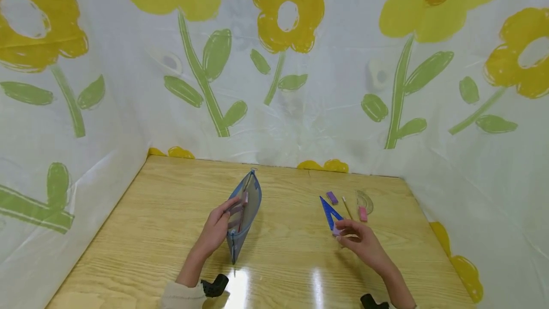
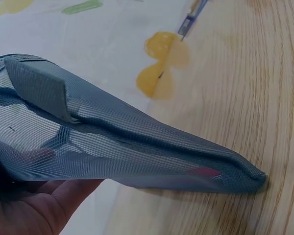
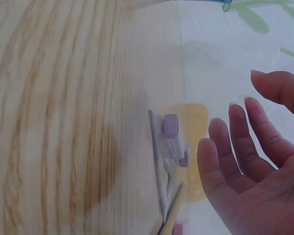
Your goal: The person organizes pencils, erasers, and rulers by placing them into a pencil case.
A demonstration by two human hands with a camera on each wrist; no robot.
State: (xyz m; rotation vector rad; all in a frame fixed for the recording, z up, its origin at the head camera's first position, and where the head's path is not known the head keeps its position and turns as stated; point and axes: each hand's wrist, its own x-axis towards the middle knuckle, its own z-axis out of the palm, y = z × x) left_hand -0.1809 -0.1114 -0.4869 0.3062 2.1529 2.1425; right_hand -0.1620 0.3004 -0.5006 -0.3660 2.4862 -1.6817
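Note:
My left hand (image 1: 214, 230) grips the side of a blue mesh pencil pouch (image 1: 255, 206), thumb at its rim. The pouch stands tilted with its zipped mouth spread, and a pink eraser (image 1: 245, 198) and a thin pencil show inside. Through the mesh in the left wrist view, a pink patch shows near the pouch's narrow end. My right hand (image 1: 362, 242) hovers with loosely bent, spread fingers and nothing in its grasp. Just past its fingertips are a pale purple eraser (image 1: 336, 231) and a blue set square (image 1: 327, 209).
Behind the set square lie a purple eraser (image 1: 332, 198), a pencil (image 1: 346, 207), a clear protractor (image 1: 365, 199) and another pink eraser (image 1: 363, 214). The wooden table (image 1: 283, 252) meets flower-printed sheeting (image 1: 343, 123) at the back and both sides.

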